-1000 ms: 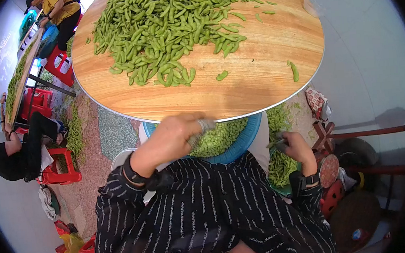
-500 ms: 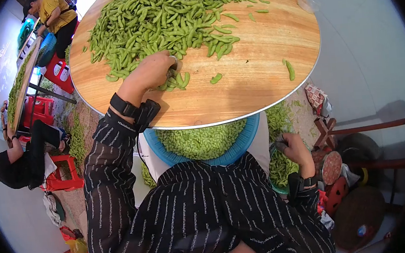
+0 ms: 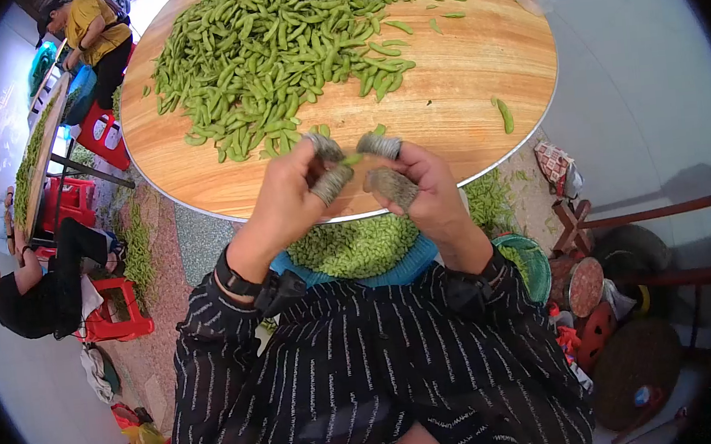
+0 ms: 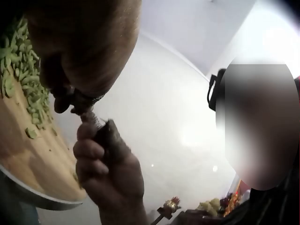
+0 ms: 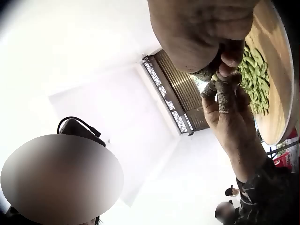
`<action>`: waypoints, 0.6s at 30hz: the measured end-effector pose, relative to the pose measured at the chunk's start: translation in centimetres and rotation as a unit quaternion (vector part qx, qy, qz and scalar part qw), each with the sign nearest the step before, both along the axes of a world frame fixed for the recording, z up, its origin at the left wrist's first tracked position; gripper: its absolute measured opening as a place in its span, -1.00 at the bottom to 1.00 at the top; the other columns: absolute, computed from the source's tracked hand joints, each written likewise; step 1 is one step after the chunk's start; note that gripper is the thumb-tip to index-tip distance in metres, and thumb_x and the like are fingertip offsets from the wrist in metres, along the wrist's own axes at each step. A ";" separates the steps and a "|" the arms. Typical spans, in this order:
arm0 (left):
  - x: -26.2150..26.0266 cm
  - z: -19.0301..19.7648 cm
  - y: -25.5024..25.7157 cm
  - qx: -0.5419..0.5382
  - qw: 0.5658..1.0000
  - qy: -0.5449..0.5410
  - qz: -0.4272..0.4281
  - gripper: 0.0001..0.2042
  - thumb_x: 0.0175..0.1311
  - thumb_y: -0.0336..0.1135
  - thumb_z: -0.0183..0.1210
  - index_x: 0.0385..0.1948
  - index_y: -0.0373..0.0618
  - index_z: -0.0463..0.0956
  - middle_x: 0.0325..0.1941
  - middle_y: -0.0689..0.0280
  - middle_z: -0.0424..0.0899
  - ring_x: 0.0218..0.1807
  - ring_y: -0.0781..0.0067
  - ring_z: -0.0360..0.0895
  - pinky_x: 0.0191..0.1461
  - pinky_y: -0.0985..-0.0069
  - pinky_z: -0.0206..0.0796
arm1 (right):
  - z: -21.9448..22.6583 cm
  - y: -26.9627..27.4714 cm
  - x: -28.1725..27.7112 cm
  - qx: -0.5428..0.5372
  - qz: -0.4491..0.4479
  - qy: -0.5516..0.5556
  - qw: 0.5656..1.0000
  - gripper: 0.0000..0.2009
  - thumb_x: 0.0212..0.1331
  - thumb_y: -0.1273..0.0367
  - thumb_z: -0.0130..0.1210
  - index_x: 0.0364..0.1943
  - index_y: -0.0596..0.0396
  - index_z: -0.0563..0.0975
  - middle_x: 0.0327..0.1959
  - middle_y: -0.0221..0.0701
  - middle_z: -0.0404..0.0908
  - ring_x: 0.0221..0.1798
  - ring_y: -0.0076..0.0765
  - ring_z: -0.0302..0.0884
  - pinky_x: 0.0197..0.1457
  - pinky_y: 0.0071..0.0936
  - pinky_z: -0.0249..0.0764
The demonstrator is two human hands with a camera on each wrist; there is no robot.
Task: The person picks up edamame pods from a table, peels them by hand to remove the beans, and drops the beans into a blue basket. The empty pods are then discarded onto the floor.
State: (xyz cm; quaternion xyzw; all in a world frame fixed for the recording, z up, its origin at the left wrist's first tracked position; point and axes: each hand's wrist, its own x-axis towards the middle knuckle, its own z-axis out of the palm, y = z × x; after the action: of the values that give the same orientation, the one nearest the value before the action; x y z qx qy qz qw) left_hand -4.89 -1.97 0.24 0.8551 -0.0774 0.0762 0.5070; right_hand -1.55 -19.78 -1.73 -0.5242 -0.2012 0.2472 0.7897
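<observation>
In the head view my left hand (image 3: 290,195) and right hand (image 3: 430,190) meet over the near edge of the round wooden table (image 3: 465,119). Grey wrapping covers the thumb and forefinger of each hand. A green soybean pod (image 3: 352,160), blurred, runs between their fingertips, pinched by the left and reaching the right forefinger. Both wrist views show the fingertips close together. Beyond the hands lies a big heap of soybean pods (image 3: 273,52). Below the table edge, a blue basin (image 3: 414,263) on the lap holds shelled green beans (image 3: 353,247).
A green basket (image 3: 537,269) stands low at the right, beside a wooden stand (image 3: 572,228). One loose pod (image 3: 505,116) lies near the table's right edge. Several people sit at another table (image 3: 33,157) at the left, near red stools (image 3: 114,311).
My left hand reached into the heap, then drew back toward me with a pod. The right hand rose from beside the basket at the right to meet it.
</observation>
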 end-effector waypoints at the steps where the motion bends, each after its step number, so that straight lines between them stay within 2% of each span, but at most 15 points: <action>1: -0.3 -0.2 -0.1 -0.002 1.000 0.000 0.001 -0.85 0.02 -0.50 0.12 -0.39 -0.25 0.35 -0.61 0.43 0.40 -0.57 0.70 0.30 -0.50 0.70 0.17 | -0.1 0.2 0.1 -0.002 0.001 0.000 1.000 -0.68 0.04 0.51 -0.02 -0.05 0.21 0.34 -0.38 -0.50 0.46 -0.40 -0.72 0.35 -0.38 -0.75 0.30; 3: -0.8 -0.8 -0.3 -0.019 0.999 -0.013 -0.026 -0.85 0.01 -0.52 0.10 -0.38 -0.25 0.34 -0.60 0.41 0.43 -0.54 0.70 0.33 -0.47 0.70 0.21 | -0.5 0.5 0.1 -0.013 -0.003 -0.022 1.000 -0.73 0.03 0.54 -0.01 -0.13 0.22 0.39 -0.36 -0.47 0.48 -0.36 -0.68 0.38 -0.33 -0.73 0.33; 4: -1.2 -0.5 -0.5 -0.112 0.992 0.039 -0.045 -0.86 0.02 -0.56 0.08 -0.37 -0.26 0.36 -0.56 0.40 0.47 -0.51 0.68 0.37 -0.45 0.70 0.24 | -0.5 0.6 0.0 -0.015 -0.001 -0.021 1.000 -0.73 0.03 0.54 -0.01 -0.13 0.22 0.39 -0.36 -0.47 0.48 -0.36 -0.68 0.38 -0.33 -0.73 0.33; 5: -1.2 -0.2 -0.4 -0.114 0.992 0.039 -0.044 -0.86 0.02 -0.56 0.08 -0.37 -0.26 0.36 -0.56 0.40 0.47 -0.51 0.68 0.37 -0.45 0.70 0.24 | -0.5 0.5 -0.2 -0.009 -0.014 -0.046 0.999 -0.76 0.03 0.54 0.00 -0.16 0.23 0.40 -0.35 -0.46 0.48 -0.33 -0.65 0.39 -0.29 -0.71 0.34; 7: -1.1 0.1 -0.2 -0.232 0.943 0.222 -0.081 -0.86 0.03 -0.57 0.06 -0.34 -0.26 0.40 -0.52 0.39 0.49 -0.49 0.67 0.38 -0.44 0.71 0.24 | -0.8 0.5 -0.3 -0.004 -0.025 -0.070 0.997 -0.78 0.02 0.54 0.01 -0.19 0.24 0.41 -0.34 -0.45 0.49 -0.31 -0.62 0.41 -0.26 -0.70 0.35; 10: -0.8 -1.2 0.7 -0.175 0.943 0.259 -0.114 -0.83 0.02 -0.61 0.04 -0.31 -0.27 0.41 -0.48 0.35 0.52 -0.47 0.65 0.45 -0.43 0.73 0.30 | -1.4 0.6 -0.6 -0.039 -0.011 -0.090 0.995 -0.78 0.02 0.52 0.02 -0.20 0.24 0.41 -0.34 -0.43 0.49 -0.28 -0.58 0.42 -0.19 -0.66 0.37; 11: -1.0 -1.3 0.7 -0.175 0.943 0.259 -0.112 -0.83 0.02 -0.61 0.04 -0.31 -0.27 0.41 -0.48 0.35 0.52 -0.47 0.65 0.45 -0.43 0.73 0.30 | -1.4 0.6 -0.8 -0.061 -0.052 -0.086 0.993 -0.78 0.02 0.52 0.02 -0.20 0.23 0.41 -0.35 -0.45 0.49 -0.32 -0.61 0.41 -0.24 -0.68 0.36; 12: -1.2 -1.3 0.4 -0.141 0.968 0.189 -0.084 -0.83 0.02 -0.60 0.05 -0.31 -0.28 0.42 -0.49 0.36 0.52 -0.48 0.65 0.44 -0.44 0.71 0.30 | -1.4 0.6 -1.1 -0.083 -0.094 -0.081 0.989 -0.78 0.02 0.52 0.03 -0.20 0.23 0.42 -0.37 -0.46 0.48 -0.35 -0.63 0.40 -0.29 -0.69 0.36; 13: -1.4 -1.3 0.2 -0.106 0.986 0.118 -0.057 -0.84 0.02 -0.59 0.06 -0.32 -0.29 0.43 -0.49 0.37 0.52 -0.50 0.65 0.44 -0.45 0.70 0.31 | -1.3 0.4 -1.2 -0.082 -0.093 -0.081 0.989 -0.78 0.02 0.52 0.03 -0.20 0.23 0.42 -0.37 -0.46 0.48 -0.35 -0.63 0.40 -0.29 -0.69 0.36; 14: -1.5 -1.6 0.0 -0.106 0.986 0.119 -0.057 -0.84 0.02 -0.59 0.06 -0.32 -0.29 0.43 -0.49 0.37 0.52 -0.50 0.65 0.44 -0.45 0.70 0.31 | -1.2 0.0 -1.3 -0.084 -0.075 -0.022 0.993 -0.80 0.01 0.52 0.02 -0.23 0.21 0.43 -0.41 -0.49 0.47 -0.41 -0.67 0.37 -0.36 -0.72 0.32; 15: -1.6 -2.0 -0.1 -0.050 0.996 0.065 -0.035 -0.83 0.00 -0.58 0.08 -0.32 -0.29 0.43 -0.51 0.33 0.53 -0.51 0.60 0.46 -0.47 0.67 0.30 | -1.1 -0.2 -1.3 -0.087 -0.057 0.038 0.994 -0.82 0.01 0.52 0.01 -0.25 0.20 0.45 -0.45 -0.51 0.47 -0.47 -0.70 0.34 -0.44 -0.74 0.29; 16: -1.6 -2.2 -0.4 0.007 1.000 0.011 -0.013 -0.83 -0.01 -0.57 0.10 -0.33 -0.30 0.43 -0.52 0.30 0.54 -0.52 0.56 0.48 -0.48 0.63 0.30 | -1.2 -0.3 -1.3 -0.087 -0.059 0.039 0.994 -0.82 0.01 0.52 0.01 -0.25 0.20 0.45 -0.45 -0.51 0.47 -0.47 -0.70 0.34 -0.44 -0.74 0.29; 17: -1.7 -2.1 -0.6 0.006 1.000 0.012 -0.014 -0.83 -0.01 -0.57 0.10 -0.33 -0.30 0.43 -0.52 0.30 0.54 -0.52 0.56 0.48 -0.48 0.63 0.30 | -1.3 -0.3 -1.3 -0.079 -0.035 0.052 0.995 -0.83 -0.01 0.54 0.01 -0.27 0.19 0.46 -0.49 -0.53 0.45 -0.52 -0.72 0.30 -0.49 -0.76 0.23; 18: -1.7 -1.9 -0.9 0.075 0.996 -0.055 -0.006 -0.85 -0.05 -0.51 0.12 -0.38 -0.28 0.44 -0.55 0.19 0.49 -0.53 0.36 0.46 -0.50 0.52 0.28 | -1.4 -0.3 -1.4 -0.069 -0.010 0.065 0.995 -0.84 -0.02 0.55 0.00 -0.30 0.17 0.47 -0.54 -0.56 0.44 -0.57 -0.75 0.26 -0.55 -0.78 0.18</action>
State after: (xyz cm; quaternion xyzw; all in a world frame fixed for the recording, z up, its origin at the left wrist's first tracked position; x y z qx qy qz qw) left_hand -6.59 -2.90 -1.63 0.8847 -0.1152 0.1141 0.4370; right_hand -2.96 -20.10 -3.13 -0.5623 -0.1262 0.2860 0.7656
